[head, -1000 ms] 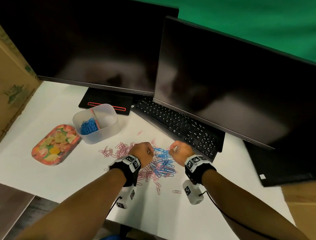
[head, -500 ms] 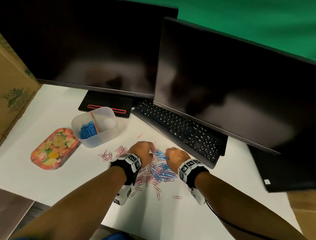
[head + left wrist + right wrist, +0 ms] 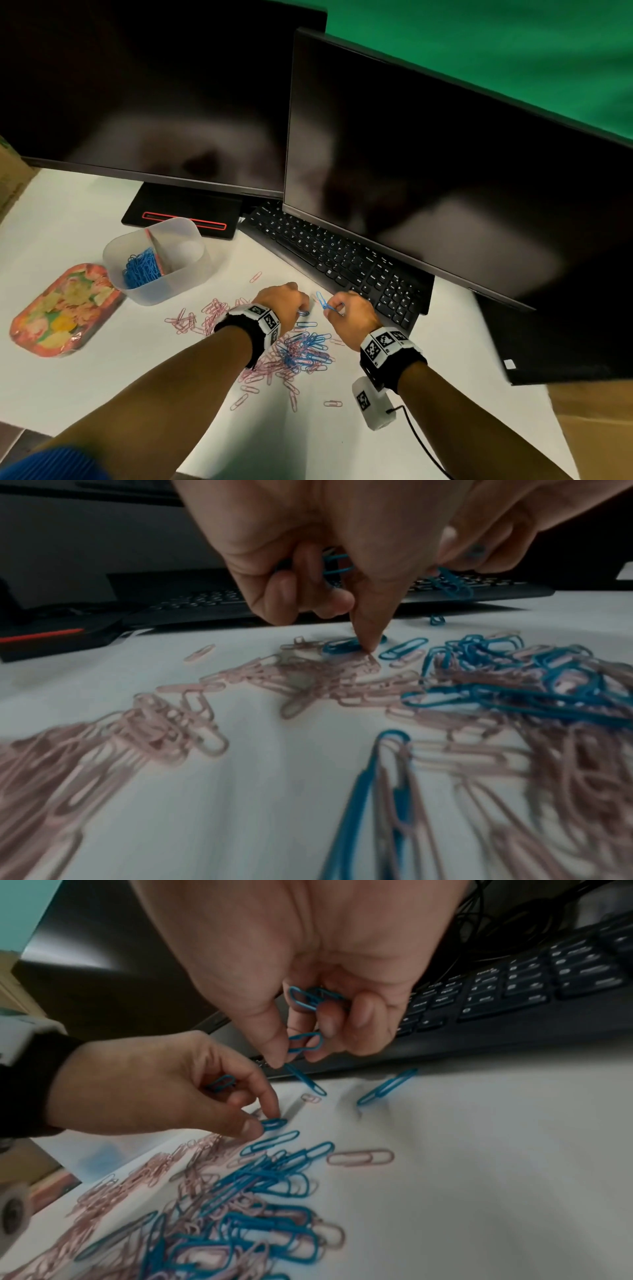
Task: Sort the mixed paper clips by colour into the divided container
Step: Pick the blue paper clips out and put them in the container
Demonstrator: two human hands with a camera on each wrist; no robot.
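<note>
A mixed heap of pink and blue paper clips (image 3: 294, 353) lies on the white table. My left hand (image 3: 303, 310) is at the heap's far edge. It keeps blue clips (image 3: 337, 564) in its curled fingers, and its thumb and forefinger pinch one more blue clip (image 3: 274, 1122) lying on the table. My right hand (image 3: 330, 306), just right of it, grips several blue clips (image 3: 313, 999) and pinches one that dangles (image 3: 304, 1080) above the table. The translucent divided container (image 3: 191, 270) stands at the back left with blue clips (image 3: 142, 270) in its left compartment.
A black keyboard (image 3: 342, 260) runs just beyond both hands, under two dark monitors (image 3: 445, 171). A floral tin (image 3: 65, 308) sits left of the container. A stray blue clip (image 3: 387, 1087) and a pink one (image 3: 255, 277) lie apart from the heap.
My right hand has lifted a blue clip off the table and holds it dangling. My left hand has stayed at the heap's far edge, now pinching a clip on the table.
</note>
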